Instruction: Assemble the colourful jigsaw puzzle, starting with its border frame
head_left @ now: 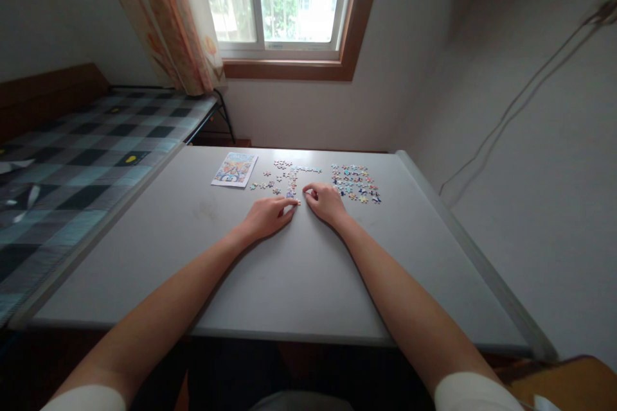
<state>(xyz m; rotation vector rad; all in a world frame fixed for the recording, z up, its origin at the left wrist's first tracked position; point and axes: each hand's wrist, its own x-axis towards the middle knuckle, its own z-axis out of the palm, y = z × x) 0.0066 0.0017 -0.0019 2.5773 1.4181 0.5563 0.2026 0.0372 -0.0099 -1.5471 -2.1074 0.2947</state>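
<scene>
On the white table (231,282), my left hand (268,215) rests with a fingertip on a small puzzle piece (298,203) at the lower end of a joined strip of pieces (292,185). That strip meets a row of joined pieces (308,169) running right at its top. My right hand (326,201) lies just right of the strip, its fingers curled together; whether anything is between them is too small to tell. Loose pieces (363,198) are spread beyond my right hand, and several others (264,185) lie left of the strip.
A printed picture sheet (234,170) lies at the back left of the table. Left of the table stands a bed with a checked cover (139,122). A window (294,0) and curtain (168,19) are behind, and a cable (506,109) hangs along the right wall.
</scene>
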